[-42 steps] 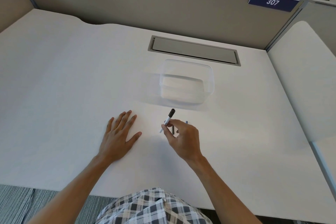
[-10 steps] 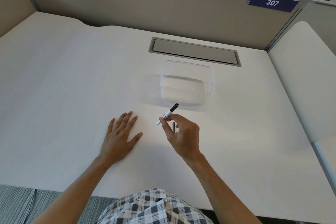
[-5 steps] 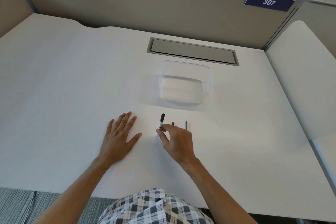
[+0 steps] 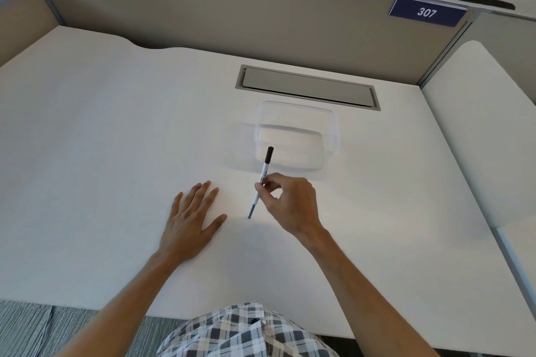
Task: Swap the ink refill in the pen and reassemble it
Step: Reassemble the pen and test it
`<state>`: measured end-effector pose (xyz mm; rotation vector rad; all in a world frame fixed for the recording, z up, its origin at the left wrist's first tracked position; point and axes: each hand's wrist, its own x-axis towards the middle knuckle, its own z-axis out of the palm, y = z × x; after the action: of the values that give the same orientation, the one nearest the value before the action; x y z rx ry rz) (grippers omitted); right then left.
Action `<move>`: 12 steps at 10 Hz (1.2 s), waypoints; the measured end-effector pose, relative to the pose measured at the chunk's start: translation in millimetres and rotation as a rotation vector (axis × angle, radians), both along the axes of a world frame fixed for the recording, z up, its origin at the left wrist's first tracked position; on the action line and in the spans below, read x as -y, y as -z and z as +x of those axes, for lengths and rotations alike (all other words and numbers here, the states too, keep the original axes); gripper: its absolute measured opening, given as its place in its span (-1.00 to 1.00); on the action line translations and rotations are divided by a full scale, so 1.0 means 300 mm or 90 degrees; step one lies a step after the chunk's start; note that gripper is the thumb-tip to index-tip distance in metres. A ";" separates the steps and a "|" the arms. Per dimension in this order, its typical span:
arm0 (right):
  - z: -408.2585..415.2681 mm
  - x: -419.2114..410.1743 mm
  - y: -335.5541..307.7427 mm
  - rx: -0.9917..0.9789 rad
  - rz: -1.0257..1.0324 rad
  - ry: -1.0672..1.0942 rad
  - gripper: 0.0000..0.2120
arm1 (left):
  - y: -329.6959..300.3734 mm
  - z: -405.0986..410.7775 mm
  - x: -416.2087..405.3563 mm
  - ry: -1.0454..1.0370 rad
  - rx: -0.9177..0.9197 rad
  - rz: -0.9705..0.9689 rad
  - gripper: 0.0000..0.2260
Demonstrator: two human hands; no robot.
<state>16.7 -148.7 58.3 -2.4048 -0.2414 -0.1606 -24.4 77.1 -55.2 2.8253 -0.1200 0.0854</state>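
My right hand [image 4: 287,203] pinches a white pen [image 4: 262,180] with a black cap end pointing away from me. A thin grey refill tip [image 4: 251,211] sticks out of the pen's lower end and reaches down to the white desk [image 4: 116,139]. The pen stands steeply tilted, its cap end in front of the clear box. My left hand [image 4: 191,217] lies flat on the desk, palm down with fingers spread, a little left of the pen and apart from it. Any loose pen parts under my right hand are hidden.
A clear plastic box [image 4: 298,136] stands just beyond my right hand. Behind it a grey cable hatch [image 4: 307,87] is set into the desk. Partition walls [image 4: 232,9] close the back; a second desk [image 4: 478,139] adjoins on the right.
My right hand has lifted the pen from a low position by the desk to a steep tilt, with the refill now showing at its lower end. The two small parts seen on the desk are hidden. The left hand stays put.
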 end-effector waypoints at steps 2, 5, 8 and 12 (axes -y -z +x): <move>0.038 0.004 -0.060 -0.039 -0.001 -0.017 -0.83 | -0.001 0.000 0.000 0.000 -0.002 -0.002 -0.38; 0.054 0.017 -0.103 -0.008 0.005 0.000 -0.85 | -0.007 -0.003 -0.001 -0.001 -0.007 -0.003 -0.37; 0.011 0.054 -0.090 -0.060 0.069 0.036 -0.92 | -0.011 -0.004 0.002 0.000 -0.011 -0.005 -0.37; -0.070 0.124 -0.006 -0.101 0.070 0.045 -0.91 | -0.106 -0.031 0.094 0.011 0.141 -0.083 -0.50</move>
<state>-4.3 -185.8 60.2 -2.3036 -0.0719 -0.0146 -33.7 49.0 -23.5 2.6765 -0.1810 0.3883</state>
